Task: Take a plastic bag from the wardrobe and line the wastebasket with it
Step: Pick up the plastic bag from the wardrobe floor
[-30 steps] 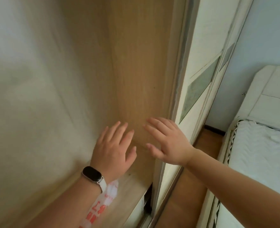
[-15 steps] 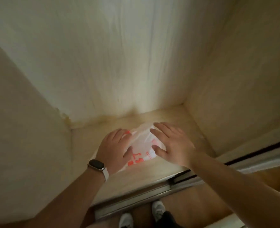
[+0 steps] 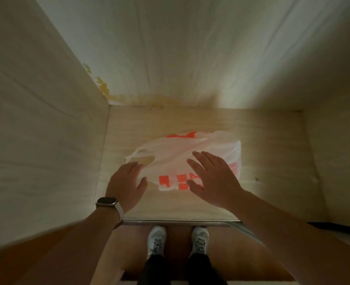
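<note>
A white plastic bag [image 3: 176, 155] with red print lies flat on the wooden floor of the wardrobe [image 3: 272, 161]. My left hand [image 3: 126, 182], with a watch on its wrist, hovers over the bag's left handle end, fingers spread. My right hand [image 3: 213, 177] is above the bag's right front part, palm down and fingers apart. Neither hand grips the bag. I cannot tell whether the palms touch it. The wastebasket is not in view.
The wardrobe's side walls [image 3: 36, 130] and back panel [image 3: 190, 48] enclose the bag. A metal sliding-door track [image 3: 180, 222] runs along the front edge. My two feet in light shoes [image 3: 156, 239] stand on the wooden room floor just before it.
The view has swung from the wardrobe's side and the bed down to the wardrobe floor. The bag now lies spread out in full view under both hands.
</note>
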A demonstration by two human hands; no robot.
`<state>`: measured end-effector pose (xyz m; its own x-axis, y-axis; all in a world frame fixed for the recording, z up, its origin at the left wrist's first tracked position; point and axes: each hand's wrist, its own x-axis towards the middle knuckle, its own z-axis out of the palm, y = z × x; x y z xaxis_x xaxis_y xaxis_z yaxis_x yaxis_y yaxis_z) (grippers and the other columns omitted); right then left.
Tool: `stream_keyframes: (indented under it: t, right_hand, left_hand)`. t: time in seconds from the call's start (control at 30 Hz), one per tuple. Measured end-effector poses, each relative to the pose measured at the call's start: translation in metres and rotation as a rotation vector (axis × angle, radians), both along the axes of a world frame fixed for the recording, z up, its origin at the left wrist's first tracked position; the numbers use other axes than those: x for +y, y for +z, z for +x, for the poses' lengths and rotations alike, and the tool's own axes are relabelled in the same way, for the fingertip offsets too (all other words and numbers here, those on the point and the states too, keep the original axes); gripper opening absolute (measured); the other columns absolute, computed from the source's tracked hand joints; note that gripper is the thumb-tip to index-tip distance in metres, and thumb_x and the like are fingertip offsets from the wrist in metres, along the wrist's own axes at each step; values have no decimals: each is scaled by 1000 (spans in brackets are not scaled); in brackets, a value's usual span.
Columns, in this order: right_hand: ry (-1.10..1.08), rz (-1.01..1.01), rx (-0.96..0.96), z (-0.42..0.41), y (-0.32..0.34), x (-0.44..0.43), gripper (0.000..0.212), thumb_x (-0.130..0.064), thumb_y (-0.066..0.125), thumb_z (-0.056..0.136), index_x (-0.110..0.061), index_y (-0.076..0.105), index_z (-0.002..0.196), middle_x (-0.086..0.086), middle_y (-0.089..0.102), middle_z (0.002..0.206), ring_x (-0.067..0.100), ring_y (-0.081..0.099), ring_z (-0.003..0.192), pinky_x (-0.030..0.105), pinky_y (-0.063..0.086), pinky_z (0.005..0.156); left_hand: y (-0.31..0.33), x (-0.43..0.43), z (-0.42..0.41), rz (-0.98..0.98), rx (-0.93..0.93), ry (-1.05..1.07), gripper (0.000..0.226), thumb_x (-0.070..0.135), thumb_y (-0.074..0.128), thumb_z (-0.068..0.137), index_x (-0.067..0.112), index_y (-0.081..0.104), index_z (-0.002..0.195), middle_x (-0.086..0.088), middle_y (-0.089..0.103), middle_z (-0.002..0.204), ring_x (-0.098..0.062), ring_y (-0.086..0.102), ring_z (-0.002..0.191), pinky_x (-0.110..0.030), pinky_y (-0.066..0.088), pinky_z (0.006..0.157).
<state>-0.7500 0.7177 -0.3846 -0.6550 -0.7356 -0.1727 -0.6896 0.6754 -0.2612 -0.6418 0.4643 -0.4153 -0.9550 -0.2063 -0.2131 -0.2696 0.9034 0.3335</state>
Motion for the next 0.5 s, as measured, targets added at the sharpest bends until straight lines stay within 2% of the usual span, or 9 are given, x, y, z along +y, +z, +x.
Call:
stream_keyframes:
  t: [0.13,0.2,0.33,0.43,0.5]
  right_hand:
    - [23,41,-17,-9,-54,-26,60,-55,38,94,-18,52,139,11,47,150,35,46,137,51,39,110]
    - [34,65,-42,-10,-78,-38,63,-57,34,93,-18,51,140,12,46,151,35,44,138,52,37,111]
    - [45,123,-77,-6,-120,-52,67,-60,32,92,-20,47,143,11,41,154,35,39,141,53,32,114]
    - [41,149,-94,-4,-140,-56,68,-61,33,91,-18,48,142,12,42,154,36,40,141,54,34,114]
    - [26,160,-101,-3,-148,-56,68,-60,36,91,-18,48,142,13,42,154,37,39,141,55,34,114]
  left_hand:
    - [-62,-18,-3,20,-53,48,44,30,60,89,8,58,127,-14,59,131,-32,53,123,-44,45,99]
    - [-90,-24,-6,35,-91,46,50,31,64,88,9,54,132,-14,53,139,-32,47,130,-44,41,105]
    - [-138,-36,-12,25,-130,17,60,44,58,88,11,48,136,-16,47,142,-33,43,132,-45,40,106]
    - [-163,-43,-8,51,-164,-20,66,54,45,84,8,54,130,-19,52,135,-36,49,126,-46,44,102]
    - [-173,-44,-4,69,-142,-25,63,52,46,84,6,58,124,-21,53,133,-38,51,123,-49,45,101]
